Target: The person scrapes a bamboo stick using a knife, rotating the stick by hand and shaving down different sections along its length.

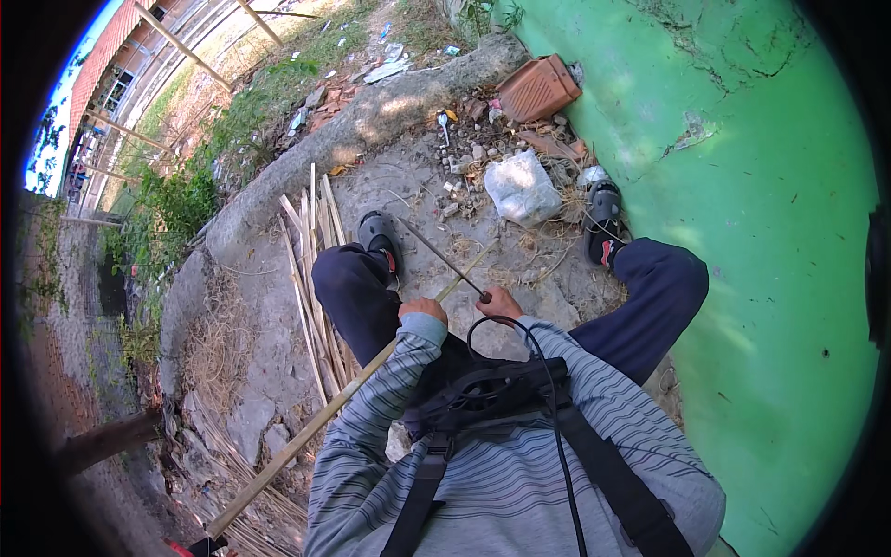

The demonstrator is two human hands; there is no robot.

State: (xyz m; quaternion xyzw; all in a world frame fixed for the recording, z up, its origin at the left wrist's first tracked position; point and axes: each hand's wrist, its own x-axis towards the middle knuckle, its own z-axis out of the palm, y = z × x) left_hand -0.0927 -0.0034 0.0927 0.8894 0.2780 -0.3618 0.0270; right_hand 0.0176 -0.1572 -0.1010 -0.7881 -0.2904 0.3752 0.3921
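The left hand (423,311) is gripping a long bamboo strip (278,464) that is poking out past both sides of the fist. Beside it, the right hand (502,304) is holding a thin knife (438,254); loose strips (314,218) are lying further left.

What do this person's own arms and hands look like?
Both arms wear long grey sleeves with thin dark stripes. The left hand and right hand are bare, without gloves. A black cable loops past the right sleeve.
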